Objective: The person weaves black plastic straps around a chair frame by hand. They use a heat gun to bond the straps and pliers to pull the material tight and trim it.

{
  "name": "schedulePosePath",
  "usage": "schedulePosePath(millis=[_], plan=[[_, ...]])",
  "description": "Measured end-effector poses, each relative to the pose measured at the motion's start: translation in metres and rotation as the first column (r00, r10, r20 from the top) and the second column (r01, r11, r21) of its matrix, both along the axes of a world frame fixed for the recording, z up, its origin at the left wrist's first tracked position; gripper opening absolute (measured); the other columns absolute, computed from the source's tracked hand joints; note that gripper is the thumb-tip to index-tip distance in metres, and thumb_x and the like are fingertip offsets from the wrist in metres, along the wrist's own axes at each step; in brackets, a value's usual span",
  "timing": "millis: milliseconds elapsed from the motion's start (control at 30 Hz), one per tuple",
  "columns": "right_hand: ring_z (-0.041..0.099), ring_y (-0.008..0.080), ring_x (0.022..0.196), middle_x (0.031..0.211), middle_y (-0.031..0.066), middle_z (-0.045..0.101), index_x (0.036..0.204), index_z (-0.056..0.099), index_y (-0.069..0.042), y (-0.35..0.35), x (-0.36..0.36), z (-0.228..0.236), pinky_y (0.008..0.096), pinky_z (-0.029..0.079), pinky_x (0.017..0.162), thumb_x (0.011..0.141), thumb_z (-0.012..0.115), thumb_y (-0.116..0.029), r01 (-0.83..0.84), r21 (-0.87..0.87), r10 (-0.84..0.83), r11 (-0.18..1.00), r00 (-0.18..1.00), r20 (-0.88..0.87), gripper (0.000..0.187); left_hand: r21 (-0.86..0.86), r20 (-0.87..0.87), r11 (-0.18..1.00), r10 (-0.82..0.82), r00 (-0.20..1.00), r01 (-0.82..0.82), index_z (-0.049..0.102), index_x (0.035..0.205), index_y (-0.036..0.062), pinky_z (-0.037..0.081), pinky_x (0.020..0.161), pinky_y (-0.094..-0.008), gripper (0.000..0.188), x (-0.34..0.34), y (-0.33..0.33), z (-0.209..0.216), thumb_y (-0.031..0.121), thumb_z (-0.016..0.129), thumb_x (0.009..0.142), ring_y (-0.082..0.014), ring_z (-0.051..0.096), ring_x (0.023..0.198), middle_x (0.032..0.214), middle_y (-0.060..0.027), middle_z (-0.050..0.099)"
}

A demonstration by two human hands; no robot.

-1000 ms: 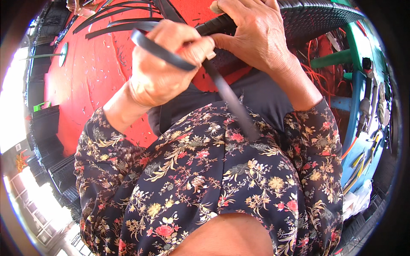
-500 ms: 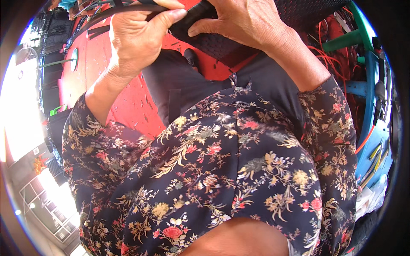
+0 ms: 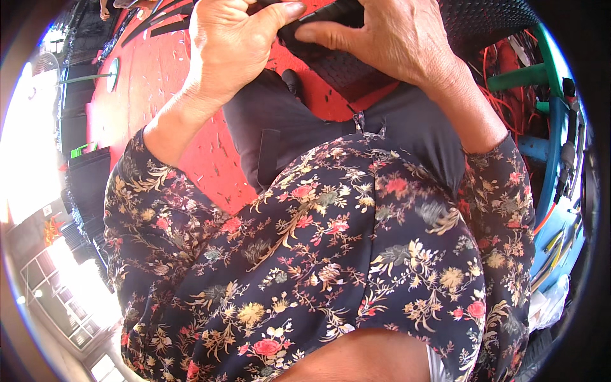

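Observation:
At the top edge, my left hand [image 3: 232, 48] is closed, its thumb stretched to the right along a dark strip [image 3: 258, 6] that is mostly hidden by the fingers. Close by on the right, my right hand [image 3: 407, 41] is closed on a glossy black piece [image 3: 331, 13], with its thumb pressed under it. Fingertips of both hands lie partly beyond the frame, so the far end of the black piece is hidden. Below the hands, a black textured surface [image 3: 347, 73] shows between my knees.
Red floor [image 3: 203, 149] with scattered scraps spreads at the left, with long black strips [image 3: 156, 19] at its far end. A green and blue stool-like frame [image 3: 552, 127] stands at the right, near orange cords [image 3: 490, 83]. A black perforated panel [image 3: 490, 19] is at the upper right.
Both hands have shifted right and slightly up in the picture. The long dark strip that trailed left from my left hand no longer shows there. My thumbs are closer together.

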State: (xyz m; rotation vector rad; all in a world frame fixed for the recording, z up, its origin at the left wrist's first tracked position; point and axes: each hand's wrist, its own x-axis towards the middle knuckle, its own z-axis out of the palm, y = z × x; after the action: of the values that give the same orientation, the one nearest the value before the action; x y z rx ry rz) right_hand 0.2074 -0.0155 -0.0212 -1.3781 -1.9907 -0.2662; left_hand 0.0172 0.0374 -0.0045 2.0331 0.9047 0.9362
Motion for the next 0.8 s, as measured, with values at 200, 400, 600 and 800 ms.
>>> schedulePosePath(millis=[200, 400, 600, 800], plan=[[0.063, 0.0324, 0.077, 0.075, 0.0144, 0.064, 0.078, 0.062, -0.002, -0.011, -0.008, 0.022, 0.0429, 0.042, 0.078, 0.071, 0.075, -0.044, 0.035, -0.188, -0.031, 0.982, 0.999, 0.023, 0.045, -0.032, 0.014, 0.999, -0.009, 1.000, 0.009, 0.066, 0.075, -0.0002, 0.046, 0.053, -0.0237, 0.007, 0.008, -0.003, -0.004, -0.005, 0.063, 0.080, -0.0079, 0.057, 0.059, 0.069, -0.0020, 0.063], [0.064, 0.0369, 0.077, 0.075, 0.0194, 0.065, 0.076, 0.062, 0.001, 0.009, 0.003, 0.011, 0.0451, 0.048, 0.068, 0.075, 0.072, -0.050, 0.032, -0.427, -0.005, 0.904, 0.998, 0.065, 0.052, -0.123, -0.043, 0.990, -0.071, 0.997, 0.065, 0.066, 0.074, -0.0014, 0.047, 0.053, -0.0238, 0.007, 0.011, 0.001, -0.006, -0.005, 0.064, 0.079, -0.0078, 0.058, 0.059, 0.069, -0.0025, 0.065], [0.064, 0.0382, 0.078, 0.076, 0.0202, 0.064, 0.077, 0.062, 0.000, 0.011, 0.008, 0.011, 0.0456, 0.049, 0.069, 0.077, 0.067, -0.060, -0.028, -0.452, 0.050, 0.892, 0.998, 0.038, 0.060, 0.022, -0.047, 0.996, -0.082, 0.996, 0.083, 0.067, 0.076, -0.0018, 0.046, 0.055, -0.0243, 0.007, 0.007, 0.000, -0.011, -0.005, 0.061, 0.078, -0.0077, 0.058, 0.061, 0.066, -0.0019, 0.064], [0.064, 0.0383, 0.079, 0.076, 0.0208, 0.065, 0.079, 0.063, 0.000, 0.011, 0.000, 0.016, 0.0459, 0.049, 0.070, 0.078, 0.066, -0.062, 0.019, -0.478, 0.049, 0.878, 0.990, 0.130, 0.062, -0.187, 0.000, 0.982, -0.011, 1.000, 0.011, 0.067, 0.077, -0.0031, 0.046, 0.053, -0.0244, 0.006, 0.007, 0.000, -0.011, -0.003, 0.061, 0.078, -0.0080, 0.058, 0.058, 0.065, -0.0031, 0.064]])
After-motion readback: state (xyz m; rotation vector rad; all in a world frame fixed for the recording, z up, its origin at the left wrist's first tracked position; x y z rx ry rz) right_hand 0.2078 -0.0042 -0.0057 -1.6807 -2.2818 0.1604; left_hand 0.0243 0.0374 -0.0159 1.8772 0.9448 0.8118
